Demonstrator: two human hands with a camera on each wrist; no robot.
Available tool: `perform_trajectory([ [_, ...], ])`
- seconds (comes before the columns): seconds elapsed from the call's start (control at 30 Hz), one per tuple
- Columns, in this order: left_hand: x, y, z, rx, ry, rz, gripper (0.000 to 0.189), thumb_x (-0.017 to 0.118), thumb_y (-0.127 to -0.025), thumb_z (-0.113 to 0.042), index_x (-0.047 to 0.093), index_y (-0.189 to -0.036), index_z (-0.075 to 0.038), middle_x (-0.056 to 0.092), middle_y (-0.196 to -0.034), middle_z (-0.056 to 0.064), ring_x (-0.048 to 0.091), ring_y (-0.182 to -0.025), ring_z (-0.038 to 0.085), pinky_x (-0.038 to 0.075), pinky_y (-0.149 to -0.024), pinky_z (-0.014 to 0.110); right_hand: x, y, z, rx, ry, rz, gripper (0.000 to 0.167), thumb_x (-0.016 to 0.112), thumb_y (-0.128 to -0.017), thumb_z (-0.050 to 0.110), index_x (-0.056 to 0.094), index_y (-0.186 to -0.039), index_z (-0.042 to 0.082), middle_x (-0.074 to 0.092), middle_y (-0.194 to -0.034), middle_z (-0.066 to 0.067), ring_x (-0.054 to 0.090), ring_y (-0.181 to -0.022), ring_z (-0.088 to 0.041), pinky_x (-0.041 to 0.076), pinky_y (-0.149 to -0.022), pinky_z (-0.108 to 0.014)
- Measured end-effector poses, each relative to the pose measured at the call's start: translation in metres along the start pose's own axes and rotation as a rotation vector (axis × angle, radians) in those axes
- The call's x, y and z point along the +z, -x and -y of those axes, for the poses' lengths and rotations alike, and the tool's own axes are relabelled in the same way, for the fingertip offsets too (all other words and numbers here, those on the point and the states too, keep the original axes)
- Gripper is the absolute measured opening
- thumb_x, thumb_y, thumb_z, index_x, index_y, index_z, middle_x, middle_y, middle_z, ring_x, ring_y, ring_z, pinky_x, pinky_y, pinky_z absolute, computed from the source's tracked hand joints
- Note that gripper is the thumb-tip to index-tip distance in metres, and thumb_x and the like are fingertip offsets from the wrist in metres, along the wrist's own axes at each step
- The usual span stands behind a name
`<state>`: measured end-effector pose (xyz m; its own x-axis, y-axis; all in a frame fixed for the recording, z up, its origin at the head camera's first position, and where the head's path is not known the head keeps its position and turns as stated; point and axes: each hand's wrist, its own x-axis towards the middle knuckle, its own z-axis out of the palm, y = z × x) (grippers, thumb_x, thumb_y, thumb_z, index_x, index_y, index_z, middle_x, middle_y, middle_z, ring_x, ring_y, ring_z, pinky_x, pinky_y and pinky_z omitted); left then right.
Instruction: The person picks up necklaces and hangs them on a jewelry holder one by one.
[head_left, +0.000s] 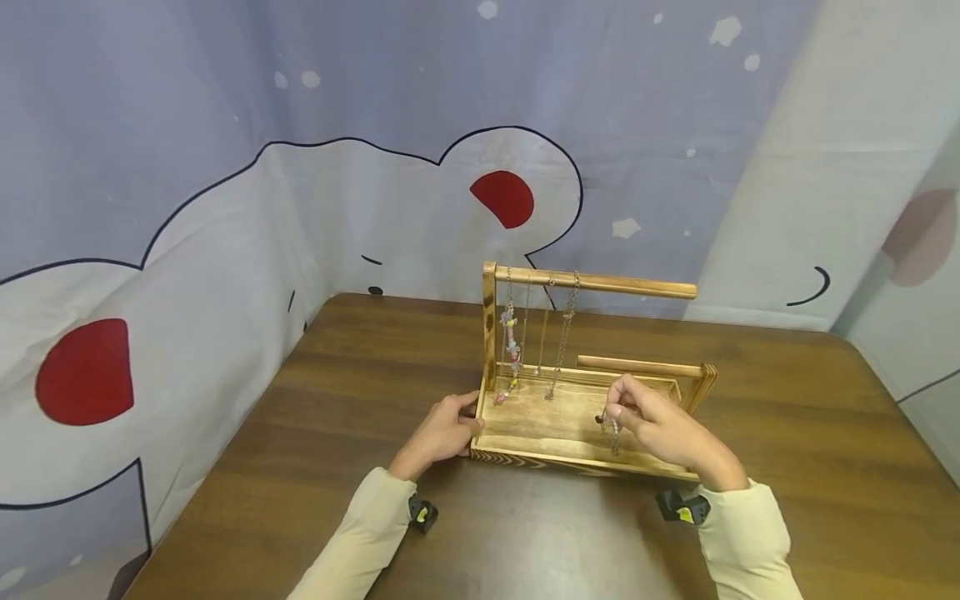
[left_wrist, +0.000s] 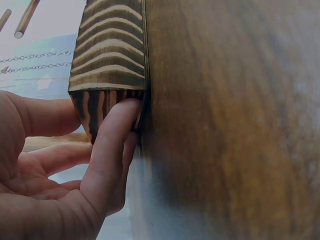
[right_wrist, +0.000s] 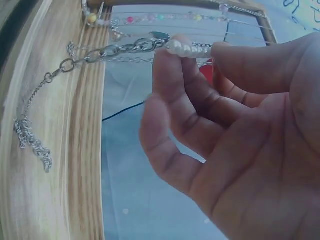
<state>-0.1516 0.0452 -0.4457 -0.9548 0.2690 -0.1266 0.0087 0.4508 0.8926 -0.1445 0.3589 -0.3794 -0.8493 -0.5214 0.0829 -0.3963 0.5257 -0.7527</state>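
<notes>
A wooden jewelry stand (head_left: pixel 525 423) with a shallow tray base sits on the table. My left hand (head_left: pixel 442 429) grips the left end of its tray, with thumb and fingers around the striped corner (left_wrist: pixel 107 57) in the left wrist view. Over the tray's right part, my right hand (head_left: pixel 663 427) pinches a bracelet (right_wrist: pixel 186 49) by its white pearls, between thumb and fingertips. The bracelet's silver links run off to the side, and its thin tail chain (right_wrist: pixel 34 142) dangles by the wood in the right wrist view.
From the upper bar (head_left: pixel 637 286) hang a colourful beaded necklace (head_left: pixel 513 337), thin pendant chains and a thicker silver chain (head_left: pixel 566 333). A lower bar (head_left: pixel 645 365) stands at the right. Behind the brown table (head_left: pixel 375 358) hangs a printed curtain (head_left: pixel 405 217).
</notes>
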Motion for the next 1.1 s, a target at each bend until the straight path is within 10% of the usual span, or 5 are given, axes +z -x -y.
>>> perform_trajectory([
  [0.27,0.003,0.001,0.003,0.010,0.009,-0.008,0.052,0.054,-0.089,-0.006,0.038,-0.137,0.002,0.056,-0.111,0.020,0.062,-0.072,0.020,0.053,-0.049,0.029,0.002,0.003,0.008,-0.018,0.068,-0.103,0.004,0.054,-0.092,0.015,0.051,-0.090,0.015,0.059,-0.086,0.003,0.057,-0.086,-0.014,0.046,-0.073,-0.032],
  [1.1,0.001,-0.001,0.002,0.022,0.034,0.000,0.052,0.052,-0.089,-0.003,0.037,-0.138,0.001,0.058,-0.110,0.021,0.063,-0.069,0.018,0.054,-0.049,0.030,-0.013,-0.017,0.049,-0.163,-0.104,-0.307,0.003,0.053,-0.091,0.005,0.052,-0.093,0.006,0.056,-0.085,-0.005,0.054,-0.075,-0.019,0.047,-0.062,-0.023],
])
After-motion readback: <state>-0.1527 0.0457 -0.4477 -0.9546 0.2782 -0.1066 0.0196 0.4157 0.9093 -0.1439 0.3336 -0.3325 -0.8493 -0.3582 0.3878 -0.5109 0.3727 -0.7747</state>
